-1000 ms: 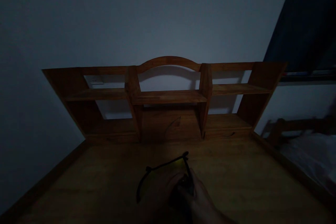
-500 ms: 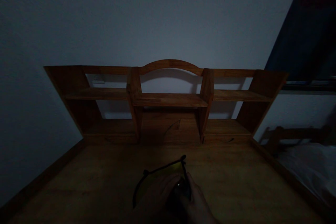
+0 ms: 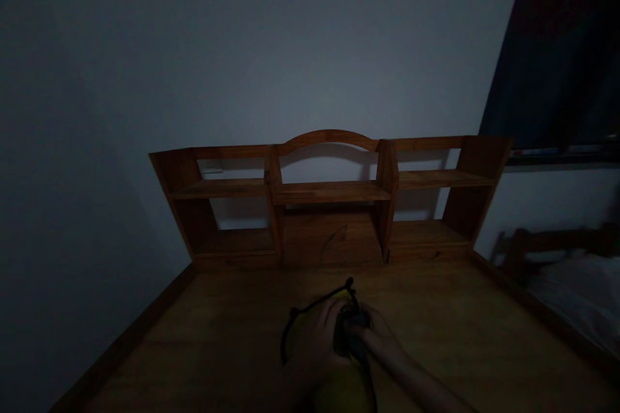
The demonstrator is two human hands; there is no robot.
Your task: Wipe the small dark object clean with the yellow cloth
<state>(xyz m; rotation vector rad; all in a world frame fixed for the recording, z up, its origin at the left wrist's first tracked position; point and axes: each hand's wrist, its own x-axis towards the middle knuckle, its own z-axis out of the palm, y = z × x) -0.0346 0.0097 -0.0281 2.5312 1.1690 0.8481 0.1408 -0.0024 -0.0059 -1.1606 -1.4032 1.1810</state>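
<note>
Right hand [image 3: 380, 335] grips a dark lump [image 3: 343, 333], left hand [image 3: 316, 337] can't tell — yellow pouch [image 3: 341, 390] looks soft, pinch its black trim [image 3: 349, 283].

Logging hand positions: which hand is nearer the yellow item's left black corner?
Left. The left hand is below-right of that black corner; the right hand is farther right, holding a dark object.

A wooden desktop [image 3: 460, 342] carries a wooden shelf unit [image 3: 332, 192] with an arched middle rail [image 3: 329, 136]. Raised edging [image 3: 537, 308] runs forward from both ends of the shelf unit. In front of its middle section is a yellow, black-edged article [image 3: 341, 392]; whether it rests on the wood or slightly above cannot be told
</note>
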